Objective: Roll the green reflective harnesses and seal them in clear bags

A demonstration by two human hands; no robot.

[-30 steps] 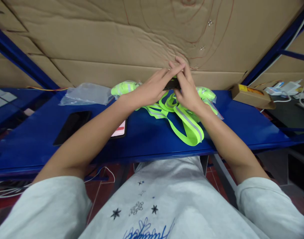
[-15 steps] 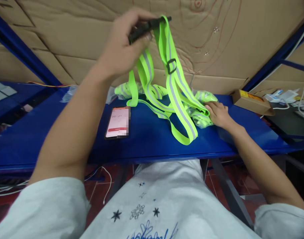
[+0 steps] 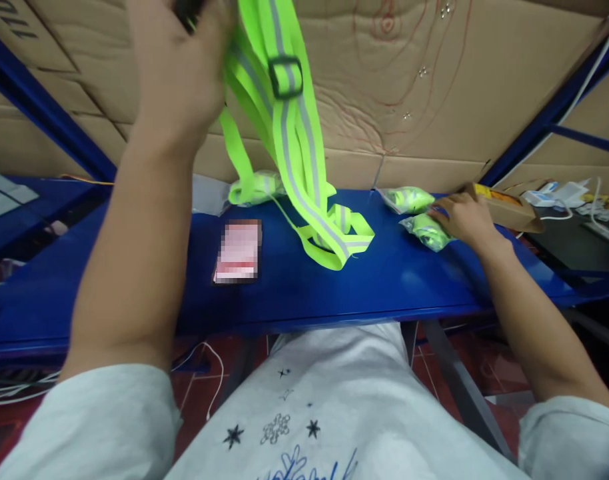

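Note:
At the upper left my left hand (image 3: pixel 184 63), blurred, is closed round the black buckle (image 3: pixel 187 12) end of a neon-green reflective strap harness (image 3: pixel 304 153) with grey stripes. The harness hangs down from it, and its lower loops rest on the table. A black slider (image 3: pixel 285 77) sits on the raised straps. On the right, my right hand (image 3: pixel 467 217) has its curled fingers on the edge of a clear plastic bag holding a folded green reflective strap (image 3: pixel 428 231). Its fingertips are partly hidden. Just behind lies another bagged green strap (image 3: pixel 408 199).
A phone (image 3: pixel 238 250) lies on the blue table (image 3: pixel 294 300). Another bagged strap (image 3: pixel 264 185) lies behind it. An open cardboard box (image 3: pixel 509 207) stands right of my right hand, with cables and white items beyond. Cardboard (image 3: pixel 344 113) lines the back.
My left hand has risen to the left, drawing the harness up and away from the bags. My right hand has shifted right, and the bag by it has moved right too.

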